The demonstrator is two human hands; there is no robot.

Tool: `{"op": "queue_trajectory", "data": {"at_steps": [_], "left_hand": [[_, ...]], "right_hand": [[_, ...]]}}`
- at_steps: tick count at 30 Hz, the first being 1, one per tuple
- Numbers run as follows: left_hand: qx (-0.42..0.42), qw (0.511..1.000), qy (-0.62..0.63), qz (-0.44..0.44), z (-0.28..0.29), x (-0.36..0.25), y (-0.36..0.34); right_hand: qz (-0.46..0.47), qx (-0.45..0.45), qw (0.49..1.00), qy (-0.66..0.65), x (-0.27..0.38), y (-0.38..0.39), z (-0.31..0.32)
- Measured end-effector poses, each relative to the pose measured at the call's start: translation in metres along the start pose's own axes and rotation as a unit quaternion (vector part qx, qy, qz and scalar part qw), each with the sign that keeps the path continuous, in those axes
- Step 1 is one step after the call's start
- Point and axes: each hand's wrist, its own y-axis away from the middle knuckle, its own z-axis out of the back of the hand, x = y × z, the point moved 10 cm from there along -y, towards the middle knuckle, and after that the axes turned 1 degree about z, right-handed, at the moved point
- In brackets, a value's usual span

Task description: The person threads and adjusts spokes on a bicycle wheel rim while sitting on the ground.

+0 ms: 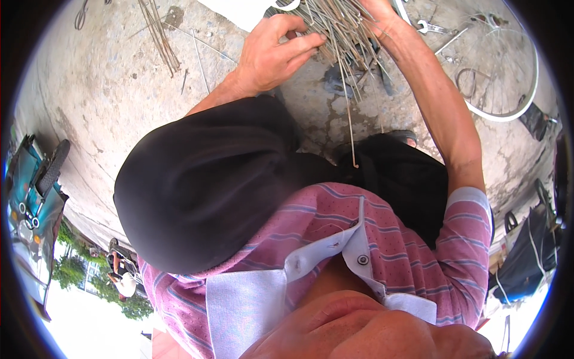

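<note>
A thick bundle of thin, dull bicycle spokes [338,27] fans out at the top of the view. One long spoke [349,113] with a bent end hangs down from it toward my lap. My right hand [378,13] grips the bundle from its right side, its fingers partly hidden by the spokes and cut off by the upper edge. On the other side, my left hand [272,54] has its fingers bent and apart, with the fingertips against the bundle's left edge. I cannot see a spoke held in it.
More spokes [158,36] lie on the concrete floor [119,96] at upper left. To the right are a wrench [431,28] and a pale wheel rim [508,118]. A teal vehicle [30,173] stands far left. Under the bundle lies a dark object [338,81].
</note>
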Motion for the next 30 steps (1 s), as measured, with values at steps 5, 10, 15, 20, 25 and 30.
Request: {"op": "queue_trajectory", "data": {"at_steps": [5, 10, 15, 20, 25, 30], "left_hand": [[-0.018, 0.999, 0.042, 0.001, -0.003, 0.003, 0.001], [-0.003, 0.992, 0.105, 0.070, -0.007, 0.009, -0.001], [-0.006, 0.992, 0.108, 0.072, -0.007, 0.008, -0.010], [0.009, 0.997, 0.063, 0.036, -0.018, 0.009, -0.013], [0.037, 0.996, 0.060, 0.046, -0.036, 0.016, -0.015], [0.057, 0.985, 0.099, 0.128, -0.041, 0.027, -0.027]], "right_hand": [[-0.025, 0.025, 0.999, 0.002, -0.005, -0.002, -0.005], [0.010, -0.010, 0.999, 0.050, -0.002, -0.003, 0.000], [0.008, -0.058, 0.992, 0.110, -0.006, -0.002, 0.017], [0.267, -0.218, 0.784, 0.517, 0.062, 0.055, 0.003], [0.311, -0.098, 0.671, 0.666, 0.041, 0.122, -0.075], [0.173, -0.143, 0.706, 0.671, 0.011, 0.115, -0.043]]}}
